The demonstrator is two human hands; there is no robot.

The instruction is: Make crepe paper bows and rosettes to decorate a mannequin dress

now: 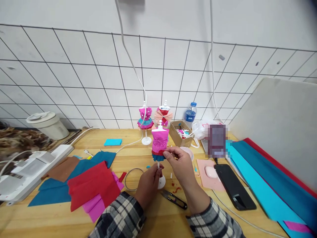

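A small white dress form stands in front of me, dressed in a magenta top with a pleated round rosette, a red waist strip and a blue-green ruffled skirt. Low on its pole, my left hand is closed around the stand, just above the round white base. Thumb and fingers of my right hand pinch the right end of the red strip at the waist. Thread snips lie on the table between my forearms, beside red scraps.
Two more dressed forms stand behind, near a cardboard box and a water bottle. Red cloth and other fabric lie left, by a power strip. A phone and long fabric strips are right.
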